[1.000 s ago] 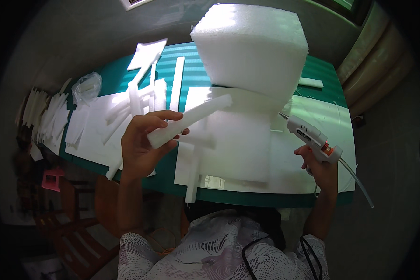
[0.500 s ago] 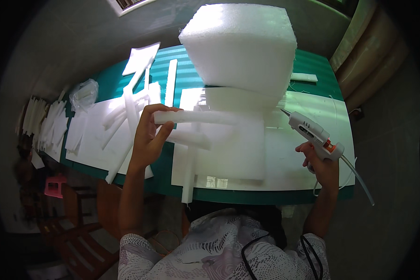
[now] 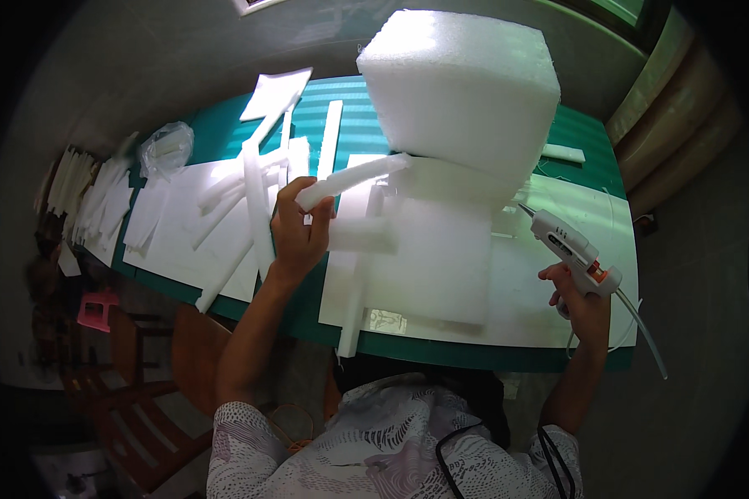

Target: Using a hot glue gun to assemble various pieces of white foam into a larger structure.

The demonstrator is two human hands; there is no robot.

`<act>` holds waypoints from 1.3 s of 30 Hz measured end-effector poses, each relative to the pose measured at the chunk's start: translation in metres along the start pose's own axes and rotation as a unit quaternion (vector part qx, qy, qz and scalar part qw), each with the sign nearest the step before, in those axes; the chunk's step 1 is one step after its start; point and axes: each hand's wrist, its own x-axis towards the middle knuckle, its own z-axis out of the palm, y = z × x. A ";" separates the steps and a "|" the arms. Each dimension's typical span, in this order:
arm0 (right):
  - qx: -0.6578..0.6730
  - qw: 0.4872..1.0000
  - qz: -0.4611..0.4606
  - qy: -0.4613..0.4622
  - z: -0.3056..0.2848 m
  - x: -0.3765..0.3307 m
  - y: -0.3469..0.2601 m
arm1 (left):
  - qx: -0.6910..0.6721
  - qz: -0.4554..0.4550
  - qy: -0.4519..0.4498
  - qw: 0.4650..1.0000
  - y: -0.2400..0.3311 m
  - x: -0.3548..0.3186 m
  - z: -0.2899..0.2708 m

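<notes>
slightly curved white foam strip (image 3: 354,178) in left hand's (image 3: 298,235) grasp, glue gun (image 3: 564,238) in right hand's (image 3: 586,308)

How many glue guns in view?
1. The white glue gun is in the right hand, nozzle pointing up and left. No others visible, though the large white foam block could hide something behind it.

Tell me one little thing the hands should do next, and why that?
Perhaps the right hand should bring the glue gun closer to the white foam strip. The left hand already holds that strip near one end, and the right hand grips the gun with its nozzle well apart from the strip, so glue likely couldn't reach it from there.
</notes>
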 end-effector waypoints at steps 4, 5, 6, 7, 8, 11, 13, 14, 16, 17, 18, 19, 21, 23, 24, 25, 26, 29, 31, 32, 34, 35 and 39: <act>0.016 1.000 -0.022 0.000 0.008 0.001 0.002 | 0.022 0.016 0.102 0.994 0.005 0.025 -0.045; -0.001 1.000 -0.019 -0.006 0.005 0.001 0.004 | 0.055 0.021 0.126 0.990 0.005 0.030 -0.059; -0.020 1.000 -0.018 -0.010 -0.002 0.000 0.008 | 0.087 0.026 0.151 0.984 0.001 0.035 -0.067; -0.024 0.999 -0.029 0.000 -0.010 -0.004 0.013 | 0.144 0.047 0.175 0.973 -0.005 0.043 -0.072; -0.025 0.999 -0.043 0.006 -0.013 -0.005 0.018 | 0.216 0.067 0.183 0.957 -0.014 0.047 -0.082; -0.023 0.999 -0.041 0.002 -0.009 -0.004 0.024 | 0.344 0.059 0.136 0.927 -0.038 0.053 -0.113; 0.007 0.999 -0.051 0.005 -0.004 -0.002 0.022 | 0.324 -0.002 0.131 0.937 -0.050 0.039 -0.125; 0.008 0.998 -0.058 0.001 -0.007 -0.001 0.023 | 0.301 -0.023 0.131 0.944 -0.050 0.035 -0.123; -0.004 0.999 -0.035 -0.005 -0.007 0.001 0.026 | 0.293 -0.064 0.137 0.944 -0.034 0.030 -0.116; -0.010 1.000 -0.025 0.002 -0.008 -0.001 0.024 | 0.257 -0.058 0.138 0.955 -0.028 0.030 -0.110; -0.012 1.000 -0.025 0.005 -0.007 -0.002 0.024 | 0.219 -0.054 0.137 0.965 -0.020 0.031 -0.104; -0.007 1.000 -0.024 0.014 -0.008 -0.003 0.023 | 0.189 -0.036 0.141 0.971 -0.014 0.033 -0.096; -0.010 0.999 -0.026 0.026 -0.012 -0.007 0.022 | 0.181 -0.012 0.121 0.976 0.004 0.037 -0.085; -0.007 0.999 -0.037 0.020 -0.005 -0.005 0.012 | 0.190 0.023 0.085 0.978 0.030 0.039 -0.077; -0.006 0.999 -0.048 0.012 -0.001 -0.004 0.010 | 0.183 0.027 0.057 0.981 0.041 0.038 -0.075; -0.015 0.999 -0.033 0.012 0.002 -0.004 0.006 | 0.182 0.053 0.047 0.981 0.050 0.038 -0.070; -0.012 0.999 -0.037 0.009 0.006 -0.003 0.001 | 0.167 0.053 0.030 0.984 0.063 0.034 -0.068; 0.002 1.000 -0.025 0.013 -0.002 -0.008 0.001 | 0.111 0.036 -0.039 0.992 0.094 0.026 -0.049; 0.002 0.999 -0.008 0.034 -0.011 -0.013 0.002 | 0.088 0.035 -0.078 0.992 0.111 0.016 -0.034; 0.002 0.999 -0.009 0.040 -0.008 -0.011 0.005 | 0.075 0.010 -0.101 0.992 0.115 0.011 -0.033; 0.001 0.999 -0.006 0.042 -0.008 -0.010 0.007 | 0.064 -0.023 -0.126 0.990 0.129 -0.005 -0.028; 0.002 1.000 -0.004 0.030 -0.008 -0.009 0.007 | 0.070 -0.028 -0.136 0.988 0.134 -0.014 -0.024; -0.002 1.000 0.013 0.014 -0.014 -0.007 0.010 | 0.050 -0.108 -0.172 0.978 0.159 -0.042 -0.001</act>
